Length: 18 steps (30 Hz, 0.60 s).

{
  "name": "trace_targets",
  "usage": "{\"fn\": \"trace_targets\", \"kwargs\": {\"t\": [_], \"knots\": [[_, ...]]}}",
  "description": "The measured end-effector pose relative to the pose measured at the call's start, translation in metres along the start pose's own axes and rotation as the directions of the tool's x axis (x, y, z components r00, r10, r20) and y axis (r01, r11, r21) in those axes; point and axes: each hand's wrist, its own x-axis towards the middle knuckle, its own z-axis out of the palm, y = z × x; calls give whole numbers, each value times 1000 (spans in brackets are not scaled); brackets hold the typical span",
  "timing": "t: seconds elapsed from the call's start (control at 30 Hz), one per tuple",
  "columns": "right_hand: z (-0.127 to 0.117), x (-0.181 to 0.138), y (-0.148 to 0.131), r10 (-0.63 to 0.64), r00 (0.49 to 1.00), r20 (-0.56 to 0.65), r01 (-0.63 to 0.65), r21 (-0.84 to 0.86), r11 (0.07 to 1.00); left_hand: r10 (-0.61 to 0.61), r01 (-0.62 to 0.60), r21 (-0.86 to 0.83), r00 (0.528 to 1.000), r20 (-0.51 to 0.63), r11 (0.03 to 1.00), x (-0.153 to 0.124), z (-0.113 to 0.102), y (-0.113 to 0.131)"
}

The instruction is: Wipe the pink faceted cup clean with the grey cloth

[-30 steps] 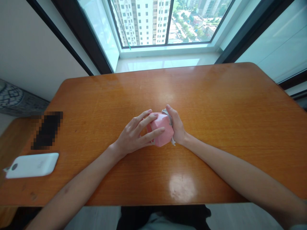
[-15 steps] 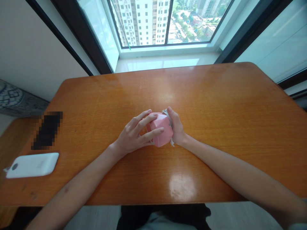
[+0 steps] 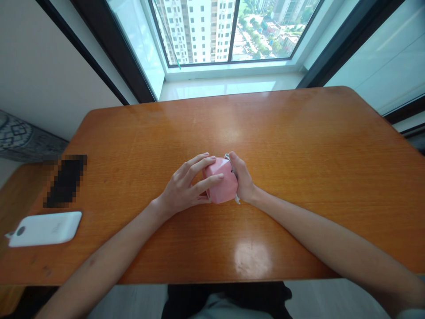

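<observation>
A small pink faceted object (image 3: 224,188), about the size of a cup, is held between my two hands over the middle of the table. From the left, the fingers of my left hand (image 3: 182,186) curve over its top and front. My right hand (image 3: 243,179) closes on its right side, thumb uppermost. Bits of a white-grey cloth or cord (image 3: 237,199) poke out between the right palm and the pink object. Most of that pale material is covered by the right hand, and its kind is unclear.
On the brown wooden table (image 3: 299,133), a white phone-like device (image 3: 46,229) lies at the left edge. Behind it is a dark, pixelated item (image 3: 65,180). A window (image 3: 229,62) stands beyond the far edge.
The pink object has turned slightly in my hands, and a small dark spot now shows near its right side. My right thumb has shifted a little left and down.
</observation>
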Motion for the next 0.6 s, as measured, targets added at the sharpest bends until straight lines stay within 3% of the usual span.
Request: {"fn": "trace_targets", "kwargs": {"t": [0.27, 0.6], "knots": [[-6, 2, 10, -42, 996, 78, 43, -12, 999, -119, 119, -78, 993, 14, 990, 4, -1, 2], [-7, 0, 12, -36, 999, -4, 36, -95, 995, -238, 243, -155, 970, 49, 958, 4, -3, 7]]}}
